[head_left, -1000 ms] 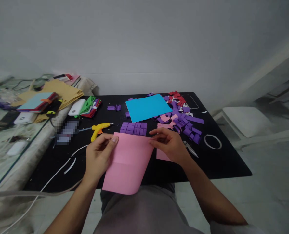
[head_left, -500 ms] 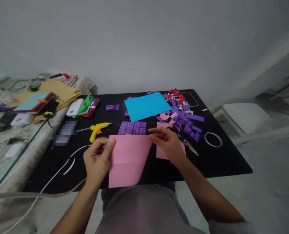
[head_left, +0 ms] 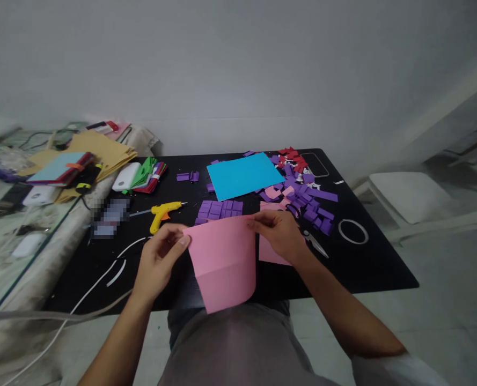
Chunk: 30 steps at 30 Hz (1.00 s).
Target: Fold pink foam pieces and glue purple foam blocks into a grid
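Observation:
A pink sheet of paper (head_left: 225,265) hangs between my hands above the front of the table, with a crease across it and its lower right side curling. My left hand (head_left: 161,257) pinches its upper left corner between thumb and fingers. At the upper right corner, my right hand (head_left: 276,230) is closed on the sheet. Just behind the sheet lie rows of purple folded paper pieces (head_left: 222,208). Below my right hand rest another pink sheet (head_left: 272,252) and scissors (head_left: 316,245), whose handles are partly hidden.
A yellow glue gun (head_left: 163,215) lies left of the purple rows. Farther back is a blue sheet (head_left: 244,176), with purple scraps (head_left: 308,201) and red scraps (head_left: 293,156) beside it. A ring (head_left: 353,231) sits at right. A white cable (head_left: 89,295) crosses the left front edge.
My right hand now grips the upper right corner of the pink sheet and has raised it slightly. The sheet's lower end has swung to the right and bowed.

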### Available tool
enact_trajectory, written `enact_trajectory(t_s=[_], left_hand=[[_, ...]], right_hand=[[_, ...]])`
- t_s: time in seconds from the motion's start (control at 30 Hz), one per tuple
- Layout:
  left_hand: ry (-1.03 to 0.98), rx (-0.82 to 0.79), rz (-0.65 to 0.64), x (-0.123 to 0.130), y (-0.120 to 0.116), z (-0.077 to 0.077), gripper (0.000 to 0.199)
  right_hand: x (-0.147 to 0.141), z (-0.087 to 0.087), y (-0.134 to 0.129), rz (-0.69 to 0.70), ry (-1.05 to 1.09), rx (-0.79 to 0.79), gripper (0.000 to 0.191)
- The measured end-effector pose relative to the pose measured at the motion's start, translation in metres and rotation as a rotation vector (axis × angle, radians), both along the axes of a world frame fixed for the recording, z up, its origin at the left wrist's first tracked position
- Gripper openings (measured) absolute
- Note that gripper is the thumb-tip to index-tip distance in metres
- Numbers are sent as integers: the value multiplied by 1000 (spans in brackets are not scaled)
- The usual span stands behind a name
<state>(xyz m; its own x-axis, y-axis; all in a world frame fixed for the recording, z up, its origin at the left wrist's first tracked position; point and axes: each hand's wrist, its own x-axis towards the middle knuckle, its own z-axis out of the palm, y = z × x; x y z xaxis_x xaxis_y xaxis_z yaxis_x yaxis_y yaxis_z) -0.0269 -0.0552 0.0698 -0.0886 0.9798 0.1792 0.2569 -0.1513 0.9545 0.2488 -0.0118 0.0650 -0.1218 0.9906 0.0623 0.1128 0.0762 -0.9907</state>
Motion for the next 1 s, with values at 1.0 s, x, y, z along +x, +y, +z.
enact_trajectory(t_s=[1.0], left_hand=[[7, -290, 1, -13, 7, -45, 43]], right_hand=[[32, -42, 0, 367, -220, -273, 25]])
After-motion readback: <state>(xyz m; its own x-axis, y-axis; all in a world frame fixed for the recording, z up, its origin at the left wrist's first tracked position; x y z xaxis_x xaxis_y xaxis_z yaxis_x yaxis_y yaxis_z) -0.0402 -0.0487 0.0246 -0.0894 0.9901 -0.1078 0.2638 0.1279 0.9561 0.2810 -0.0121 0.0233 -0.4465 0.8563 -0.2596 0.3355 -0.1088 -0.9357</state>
